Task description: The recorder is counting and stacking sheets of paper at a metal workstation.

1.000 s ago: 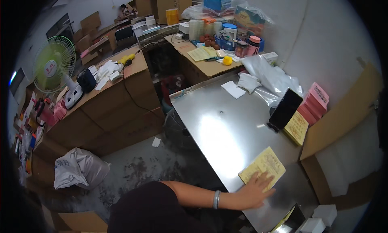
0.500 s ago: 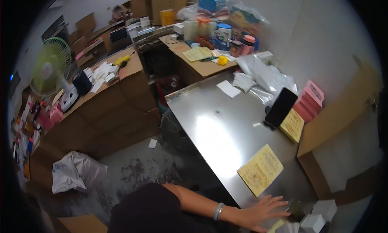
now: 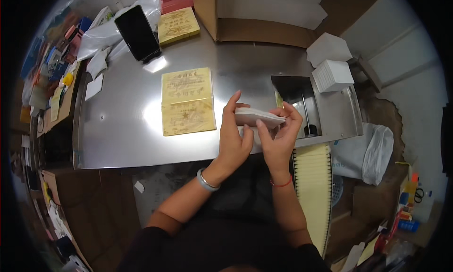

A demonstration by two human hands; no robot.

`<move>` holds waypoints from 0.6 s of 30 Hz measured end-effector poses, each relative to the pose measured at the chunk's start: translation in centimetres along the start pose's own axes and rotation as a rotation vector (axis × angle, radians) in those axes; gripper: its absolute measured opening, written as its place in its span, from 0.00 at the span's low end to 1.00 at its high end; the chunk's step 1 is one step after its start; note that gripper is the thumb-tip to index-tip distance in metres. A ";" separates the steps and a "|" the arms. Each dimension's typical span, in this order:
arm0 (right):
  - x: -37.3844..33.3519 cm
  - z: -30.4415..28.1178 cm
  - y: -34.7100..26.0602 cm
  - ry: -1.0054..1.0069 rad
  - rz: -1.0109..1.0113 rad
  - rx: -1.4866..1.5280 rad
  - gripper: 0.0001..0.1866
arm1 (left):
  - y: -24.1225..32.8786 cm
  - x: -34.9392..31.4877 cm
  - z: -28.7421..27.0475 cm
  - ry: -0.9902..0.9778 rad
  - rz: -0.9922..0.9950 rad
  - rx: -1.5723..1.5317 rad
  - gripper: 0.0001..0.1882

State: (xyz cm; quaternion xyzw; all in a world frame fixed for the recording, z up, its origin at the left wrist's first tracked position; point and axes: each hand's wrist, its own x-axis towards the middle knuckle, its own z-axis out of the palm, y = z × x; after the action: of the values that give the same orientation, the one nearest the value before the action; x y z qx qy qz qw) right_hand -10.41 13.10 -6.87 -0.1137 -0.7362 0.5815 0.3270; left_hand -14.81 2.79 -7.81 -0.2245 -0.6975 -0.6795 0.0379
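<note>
Over the front part of the steel table, both my hands hold a small stack of thin white sheets or packets [image 3: 259, 116]. My left hand [image 3: 233, 142] grips its left end, with the fingers behind and the thumb near the lower edge. At the right end, my right hand [image 3: 281, 142] has its thumb on the near face and its fingers curled round the edge. Left of my hands, a yellow printed sheet with a fold line [image 3: 188, 102] lies flat on the table. Just beyond my right hand, a dark rectangular opening [image 3: 295, 86] in the table holds a metal rod.
A dark phone [image 3: 137, 32] stands propped at the back, beside a yellow printed stack [image 3: 178, 26]. White stacks [image 3: 333, 76] sit right of the opening. A pale yellow toothed belt [image 3: 312, 192] runs down from the table's front edge, near a white plastic bag [image 3: 373, 154].
My view has swung right and down onto the table. My left hand, spread above the table's near end before, now grips the white stack. My right hand has come into view on it too.
</note>
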 end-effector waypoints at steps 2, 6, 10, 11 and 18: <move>-1.0 -0.7 0.4 0.009 0.021 0.050 0.33 | 0.0 -0.3 0.4 -0.009 0.067 0.105 0.37; -1.7 -0.7 1.7 0.076 0.134 0.091 0.20 | -0.9 -0.9 -0.2 -0.077 -0.047 0.112 0.39; 5.5 -6.5 0.6 0.266 0.036 -0.345 0.08 | -0.8 -0.8 -1.4 -0.064 -0.088 -0.028 0.38; 9.4 -10.9 1.1 0.335 -0.189 -0.415 0.11 | 0.4 -0.3 -2.1 -0.187 -0.131 -0.076 0.33; 21.7 -19.9 5.0 -0.010 -0.052 -0.544 0.10 | 1.1 2.5 -11.7 -0.228 0.035 1.297 0.30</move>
State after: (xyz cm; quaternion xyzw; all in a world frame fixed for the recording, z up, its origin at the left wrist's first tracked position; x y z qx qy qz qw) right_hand -15.80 42.02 -1.73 -0.1756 -0.8695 0.3544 0.2957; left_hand -19.61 -7.87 -5.08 -0.2382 -0.9613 -0.0926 0.1025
